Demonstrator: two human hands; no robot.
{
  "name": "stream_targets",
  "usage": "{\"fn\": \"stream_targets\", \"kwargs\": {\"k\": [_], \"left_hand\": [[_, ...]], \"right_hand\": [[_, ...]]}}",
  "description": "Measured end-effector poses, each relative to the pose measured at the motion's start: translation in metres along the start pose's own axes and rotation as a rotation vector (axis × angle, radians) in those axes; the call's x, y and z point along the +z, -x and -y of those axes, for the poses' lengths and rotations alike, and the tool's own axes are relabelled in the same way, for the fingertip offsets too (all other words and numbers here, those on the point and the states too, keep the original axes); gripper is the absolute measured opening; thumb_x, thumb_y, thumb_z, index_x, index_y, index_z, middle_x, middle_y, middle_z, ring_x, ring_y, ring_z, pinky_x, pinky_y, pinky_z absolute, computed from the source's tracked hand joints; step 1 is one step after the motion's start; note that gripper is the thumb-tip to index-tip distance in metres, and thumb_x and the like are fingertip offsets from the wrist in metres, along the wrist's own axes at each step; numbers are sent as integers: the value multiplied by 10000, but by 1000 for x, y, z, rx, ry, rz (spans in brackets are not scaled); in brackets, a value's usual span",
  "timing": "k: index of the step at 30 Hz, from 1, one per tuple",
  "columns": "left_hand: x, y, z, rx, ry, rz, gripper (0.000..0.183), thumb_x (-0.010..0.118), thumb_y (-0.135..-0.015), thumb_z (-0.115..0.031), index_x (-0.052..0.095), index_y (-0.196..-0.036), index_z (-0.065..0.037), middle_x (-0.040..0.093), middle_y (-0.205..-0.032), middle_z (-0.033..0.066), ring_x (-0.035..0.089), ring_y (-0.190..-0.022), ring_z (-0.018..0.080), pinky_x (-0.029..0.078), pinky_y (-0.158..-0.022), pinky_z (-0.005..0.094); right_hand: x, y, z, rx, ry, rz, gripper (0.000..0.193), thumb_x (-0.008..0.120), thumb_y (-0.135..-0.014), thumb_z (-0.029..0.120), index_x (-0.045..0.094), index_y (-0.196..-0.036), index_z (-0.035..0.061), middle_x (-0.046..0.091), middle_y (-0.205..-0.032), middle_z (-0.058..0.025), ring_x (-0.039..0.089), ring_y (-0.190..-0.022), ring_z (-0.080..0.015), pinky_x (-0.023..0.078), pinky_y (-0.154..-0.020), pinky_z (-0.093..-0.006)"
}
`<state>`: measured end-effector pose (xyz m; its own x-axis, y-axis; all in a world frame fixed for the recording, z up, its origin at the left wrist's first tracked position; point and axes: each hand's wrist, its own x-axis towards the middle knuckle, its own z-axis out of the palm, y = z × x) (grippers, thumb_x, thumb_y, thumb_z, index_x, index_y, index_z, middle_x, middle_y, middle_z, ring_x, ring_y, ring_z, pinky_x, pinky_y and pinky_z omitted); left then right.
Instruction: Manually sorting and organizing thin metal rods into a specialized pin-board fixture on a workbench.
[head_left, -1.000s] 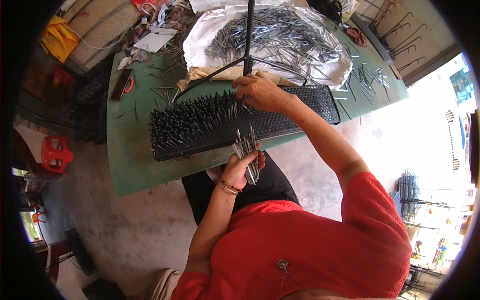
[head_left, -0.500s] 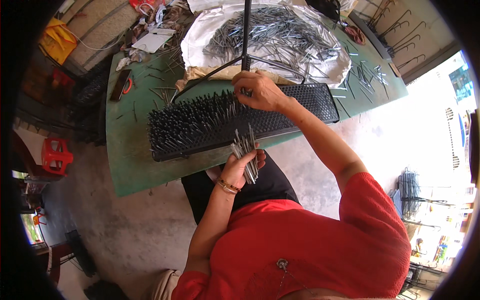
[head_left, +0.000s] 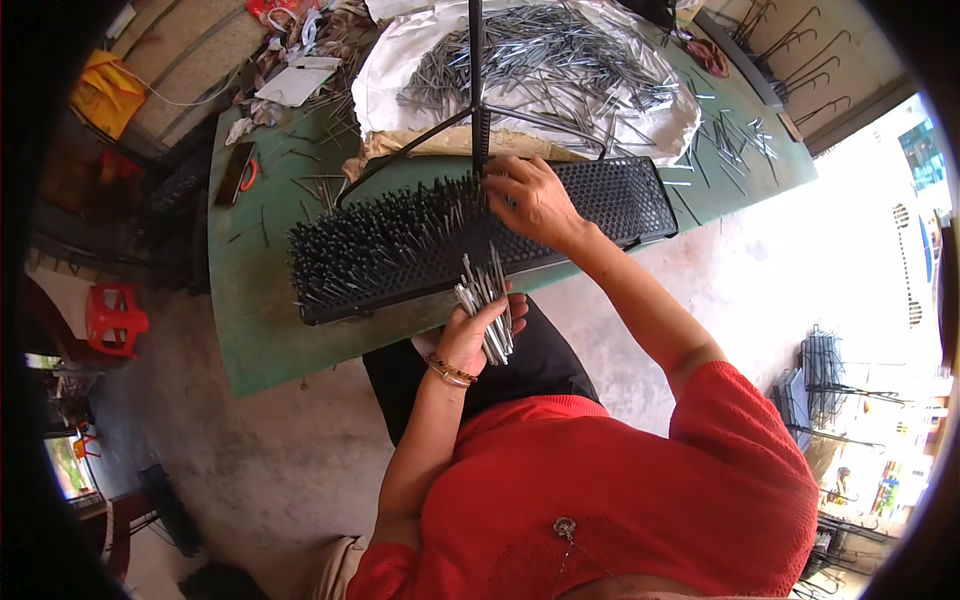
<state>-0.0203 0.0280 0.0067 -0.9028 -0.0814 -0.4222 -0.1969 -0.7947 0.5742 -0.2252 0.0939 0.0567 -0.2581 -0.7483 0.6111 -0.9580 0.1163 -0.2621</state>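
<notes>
In my left hand (head_left: 464, 338), a bundle of thin silvery metal rods (head_left: 484, 308) stands nearly upright, fingers wrapped around it just off the table edge. My right hand (head_left: 540, 206) is closed in a pinch over the middle of a long black perforated rack (head_left: 615, 200). Whatever its fingertips grip is hidden. Many thin dark rods (head_left: 365, 240) stand in the holes of the rack's left part, leaning at slightly different angles. To the right of my right hand the holes show no rods. A black upright post (head_left: 476, 70) with slanting legs rises just behind my fingers.
The rack lies on a green table (head_left: 260, 350). Behind it, a white sack (head_left: 380, 90) carries a large heap of loose rods (head_left: 540, 60), with more scattered at the right. A phone (head_left: 235, 172) and orange-handled scissors (head_left: 250, 176) lie at left. A red stool (head_left: 113, 318) stands beyond.
My right hand has moved a little right and nearer to me, staying over the rack's middle. My left hand keeps its bundle almost in place. The whole view has shifted slightly.
</notes>
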Motion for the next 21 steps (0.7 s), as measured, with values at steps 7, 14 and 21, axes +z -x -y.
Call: {"fn": "stream_targets", "kwargs": {"k": [7, 14, 21], "left_hand": [[3, 4, -9, 49, -46, -42, 297, 564, -903, -96, 544, -1196, -50, 647, -1049, 102, 639, -932, 183, 544, -782, 331], [16, 2, -13, 86, -65, 29, 291, 583, -896, -106, 546, -1180, -50, 649, -1040, 110, 643, -916, 190, 548, -759, 326], [14, -3, -4, 6, 24, -1, 234, 567, -913, -128, 561, -1135, -53, 644, -1055, 138, 643, -928, 203, 548, -756, 347]], "right_hand": [[-17, 8, 25, 69, -41, -122, 209, 657, -760, 100, 657, -965, 59, 622, -953, -102, 607, -816, -250, 475, -714, -351], [-8, 35, 31, 724, -842, 421, 220, 692, -833, 208, 661, -815, -9, 621, -674, -29, 536, -616, -67, 425, -542, -247], [-28, 18, 11, 704, -884, 8, 249, 670, -867, 219, 666, -927, -23, 655, -802, -30, 557, -727, -59, 456, -652, -217]]}}
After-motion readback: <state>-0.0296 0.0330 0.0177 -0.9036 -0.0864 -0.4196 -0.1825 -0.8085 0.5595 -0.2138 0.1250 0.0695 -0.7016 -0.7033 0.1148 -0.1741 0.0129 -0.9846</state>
